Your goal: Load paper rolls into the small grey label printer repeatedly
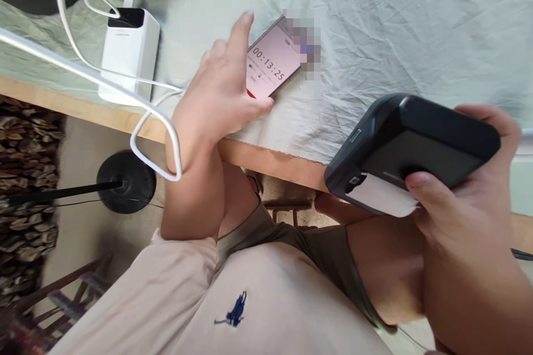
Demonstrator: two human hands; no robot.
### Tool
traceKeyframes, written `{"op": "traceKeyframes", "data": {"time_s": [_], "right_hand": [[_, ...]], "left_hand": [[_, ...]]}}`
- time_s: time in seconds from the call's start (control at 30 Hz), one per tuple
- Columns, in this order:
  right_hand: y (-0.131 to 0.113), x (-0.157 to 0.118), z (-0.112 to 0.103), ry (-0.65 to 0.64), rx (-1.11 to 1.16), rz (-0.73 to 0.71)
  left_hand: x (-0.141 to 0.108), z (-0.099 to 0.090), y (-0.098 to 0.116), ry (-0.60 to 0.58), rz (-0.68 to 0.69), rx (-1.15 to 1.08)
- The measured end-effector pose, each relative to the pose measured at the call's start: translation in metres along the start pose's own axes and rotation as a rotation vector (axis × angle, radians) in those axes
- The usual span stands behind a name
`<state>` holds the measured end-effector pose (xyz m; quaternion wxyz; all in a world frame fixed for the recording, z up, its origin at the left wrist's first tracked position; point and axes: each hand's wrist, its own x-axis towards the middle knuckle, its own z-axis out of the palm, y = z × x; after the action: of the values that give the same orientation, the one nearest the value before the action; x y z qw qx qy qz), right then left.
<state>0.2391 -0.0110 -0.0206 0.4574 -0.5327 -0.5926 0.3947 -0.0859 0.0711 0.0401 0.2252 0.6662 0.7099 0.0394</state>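
Note:
In my right hand [470, 194] is a black portable label printer [441, 138], tilted above the table's front edge. My thumb presses near a white paper strip [381, 194] at its lower side, and my fingers wrap round the far end. My left hand [225, 77] is spread at the near left side of a phone [270, 61] lying on the cloth. Its thumb and index finger are apart along the phone's edge; whether they touch it I cannot tell. The lit screen reads 00:13:25, and its upper right part is pixelated.
A white power bank [129, 55] with a black top stands on the pale green cloth [375, 11]. A white cable [104, 80] loops from it over my left wrist. Below the wooden table edge [270, 158] are a round black stand base [127, 182] and stacked firewood [25, 177].

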Motion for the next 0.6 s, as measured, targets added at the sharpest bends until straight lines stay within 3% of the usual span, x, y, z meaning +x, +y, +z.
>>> {"op": "traceKeyframes", "data": {"time_s": [0.1, 0.17, 0.23, 0.3, 0.37, 0.4, 0.5, 0.6], "right_hand": [[0.003, 0.000, -0.001, -0.010, 0.008, -0.030], [0.004, 0.001, -0.002, -0.018, 0.001, -0.041], [0.004, 0.001, -0.002, -0.022, -0.018, -0.052], [0.003, 0.002, -0.002, -0.021, -0.035, -0.063], [0.001, 0.001, -0.002, -0.015, -0.043, -0.063], [-0.001, 0.001, -0.001, -0.006, -0.049, -0.066], [-0.004, -0.001, 0.004, 0.045, -0.081, -0.111], [-0.006, -0.001, 0.013, 0.067, -0.047, -0.136]], "left_hand": [[0.001, 0.003, -0.001, 0.116, -0.077, -0.099], [-0.004, 0.007, 0.001, 0.263, 0.000, -0.129], [-0.014, 0.013, 0.007, 0.387, 0.243, -0.181], [-0.028, 0.021, 0.017, 0.366, 0.565, -0.310], [-0.042, 0.030, 0.029, 0.318, 0.690, -0.423], [-0.047, 0.034, 0.035, 0.371, 0.745, -0.513], [-0.053, 0.045, 0.048, 0.204, 0.456, -0.802], [-0.049, 0.055, 0.055, -0.223, 0.309, -1.085]]}}
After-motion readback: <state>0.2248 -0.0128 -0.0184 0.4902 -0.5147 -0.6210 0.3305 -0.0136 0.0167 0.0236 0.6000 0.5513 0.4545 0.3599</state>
